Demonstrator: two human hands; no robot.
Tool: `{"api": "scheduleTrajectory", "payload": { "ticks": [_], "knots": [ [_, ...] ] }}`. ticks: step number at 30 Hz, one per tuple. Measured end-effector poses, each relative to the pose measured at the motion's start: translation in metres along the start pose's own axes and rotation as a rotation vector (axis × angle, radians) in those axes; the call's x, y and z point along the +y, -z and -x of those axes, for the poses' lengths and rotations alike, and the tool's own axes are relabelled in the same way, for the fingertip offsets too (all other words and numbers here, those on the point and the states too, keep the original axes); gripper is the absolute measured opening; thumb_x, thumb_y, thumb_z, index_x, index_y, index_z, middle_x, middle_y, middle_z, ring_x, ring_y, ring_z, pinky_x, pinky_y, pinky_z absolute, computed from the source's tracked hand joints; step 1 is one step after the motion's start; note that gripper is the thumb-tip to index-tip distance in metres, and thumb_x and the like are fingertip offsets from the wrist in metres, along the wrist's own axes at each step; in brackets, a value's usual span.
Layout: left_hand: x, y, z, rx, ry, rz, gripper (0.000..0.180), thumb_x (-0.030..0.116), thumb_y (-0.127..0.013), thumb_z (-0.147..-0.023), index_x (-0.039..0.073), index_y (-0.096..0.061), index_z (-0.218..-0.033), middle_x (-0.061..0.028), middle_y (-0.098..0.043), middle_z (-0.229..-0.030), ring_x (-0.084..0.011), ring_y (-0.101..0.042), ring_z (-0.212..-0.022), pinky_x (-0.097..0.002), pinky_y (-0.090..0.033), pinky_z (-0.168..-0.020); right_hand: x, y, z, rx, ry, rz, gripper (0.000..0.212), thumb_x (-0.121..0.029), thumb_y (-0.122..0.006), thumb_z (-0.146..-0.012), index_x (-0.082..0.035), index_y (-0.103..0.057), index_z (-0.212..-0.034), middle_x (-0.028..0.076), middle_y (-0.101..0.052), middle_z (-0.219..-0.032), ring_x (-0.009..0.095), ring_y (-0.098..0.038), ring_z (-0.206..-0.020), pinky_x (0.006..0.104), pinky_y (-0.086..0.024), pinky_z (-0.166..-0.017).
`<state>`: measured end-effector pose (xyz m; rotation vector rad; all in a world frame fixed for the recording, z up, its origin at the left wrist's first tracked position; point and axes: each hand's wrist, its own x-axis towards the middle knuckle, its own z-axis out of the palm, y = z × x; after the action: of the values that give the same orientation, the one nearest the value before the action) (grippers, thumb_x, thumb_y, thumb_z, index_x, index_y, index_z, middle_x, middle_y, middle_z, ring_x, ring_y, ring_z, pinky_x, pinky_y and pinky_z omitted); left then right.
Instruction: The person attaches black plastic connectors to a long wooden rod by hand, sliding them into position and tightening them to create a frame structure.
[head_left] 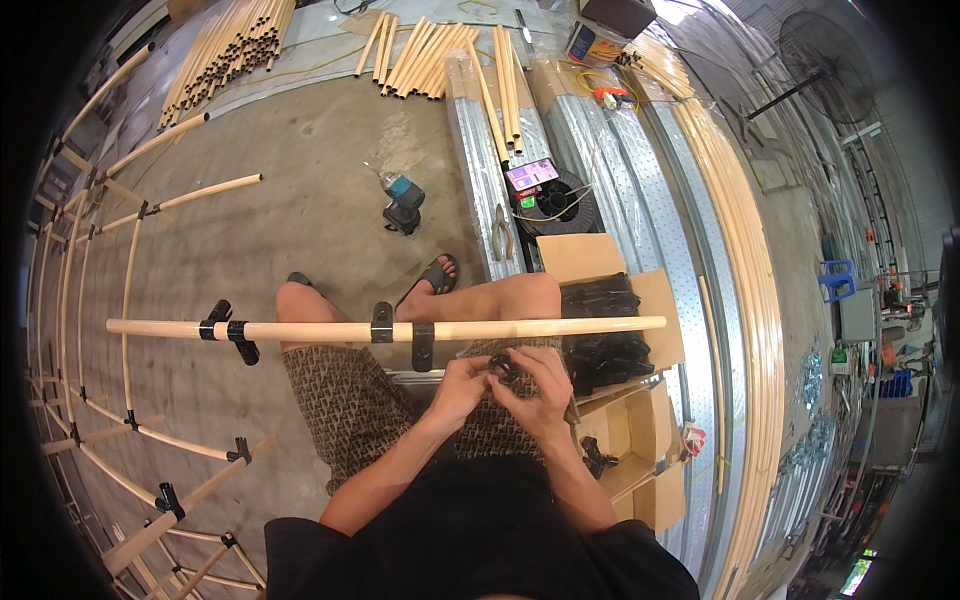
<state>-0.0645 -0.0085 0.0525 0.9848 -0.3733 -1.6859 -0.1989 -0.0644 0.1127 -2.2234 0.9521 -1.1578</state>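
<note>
Across my lap lies a long cream-coloured pipe (550,328), carrying several black pipe joints (423,346) along its left half and middle. Just below its right half, both hands meet around a small black pipe joint (503,370). The fingertips of my left hand (462,392) pinch it from the left. My right hand (538,393) grips it from the right, hiding part of it. To the right of my knee, an opened cardboard box (655,310) holds a heap of black plastic-wrapped parts (605,335).
A second carton (632,430) sits nearer, with loose black joints (597,457) beside it. Ahead on the floor stands a cordless drill (402,200). Pliers (502,235), a phone (532,175) and a cable spool (560,203) rest on metal profiles. A pipe frame (130,280) stands left.
</note>
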Motion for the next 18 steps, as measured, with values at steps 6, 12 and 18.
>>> {"api": "scheduleTrajectory", "payload": {
  "ticks": [6, 12, 18],
  "knots": [
    [-0.018, 0.004, -0.005, 0.077, -0.03, -0.012, 0.015, 0.004, -0.061, -0.097, -0.004, -0.07, -0.107, -0.0025, -0.068, -0.09, -0.0091, -0.064, -0.075, -0.0256, -0.055, -0.065, 0.001, 0.0, 0.004, 0.002, -0.029, -0.015, 0.044, -0.005, -0.087, -0.065, 0.001, -0.07, -0.105, 0.015, -0.068, -0.1, 0.029, -0.066, -0.086, 0.0359, -0.054, -0.074],
    [-0.015, 0.0, -0.002, 0.094, -0.036, -0.002, 0.012, 0.003, -0.06, -0.097, -0.004, -0.07, -0.101, -0.0018, -0.067, -0.084, -0.0085, -0.062, -0.07, -0.0252, -0.053, -0.06, 0.005, -0.003, 0.009, 0.013, -0.031, -0.032, 0.045, -0.005, -0.088, -0.065, 0.001, -0.07, -0.106, 0.015, -0.068, -0.099, 0.029, -0.065, -0.085, 0.0353, -0.054, -0.073],
    [-0.024, 0.0, -0.005, 0.1, -0.03, -0.016, 0.013, 0.004, -0.06, -0.098, -0.005, -0.068, -0.102, -0.0039, -0.068, -0.086, -0.0105, -0.064, -0.07, -0.0256, -0.054, -0.061, 0.008, -0.001, 0.012, 0.037, -0.05, -0.021, 0.044, -0.005, -0.088, -0.065, 0.001, -0.07, -0.105, 0.015, -0.068, -0.099, 0.029, -0.065, -0.084, 0.0357, -0.053, -0.072]
  ]
}}
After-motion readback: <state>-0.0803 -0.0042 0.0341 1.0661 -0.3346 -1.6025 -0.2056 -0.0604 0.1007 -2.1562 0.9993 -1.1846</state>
